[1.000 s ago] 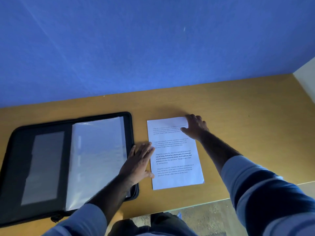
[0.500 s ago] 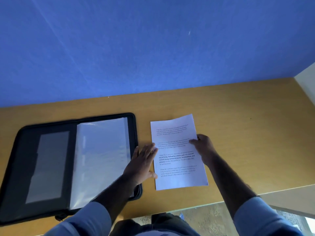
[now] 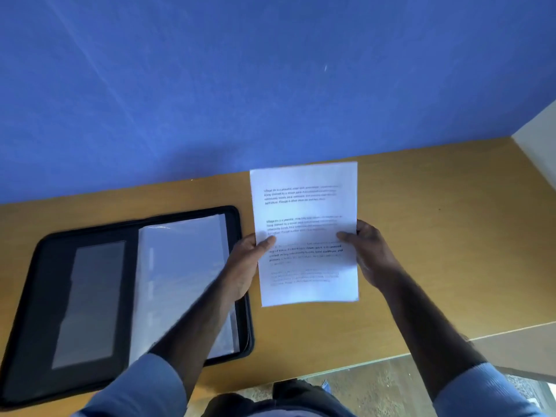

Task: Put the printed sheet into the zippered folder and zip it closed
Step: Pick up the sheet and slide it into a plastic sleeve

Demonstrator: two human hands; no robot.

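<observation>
Zippered folder (image 3: pixel 36 311) lay open on the wooden desk (image 3: pixel 451 236), clear sleeves showing. Just right of it, the printed sheet (image 3: pixel 307 206) was held up, left hand (image 3: pixel 243 266) and right hand (image 3: pixel 373 257) pinching its side edges.

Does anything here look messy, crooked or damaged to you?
Nothing stands out. The printed sheet looks flat and uncreased, held at its side edges by the left hand and right hand. The zippered folder lies open on the wooden desk, its clear sleeves neatly inside.
</observation>
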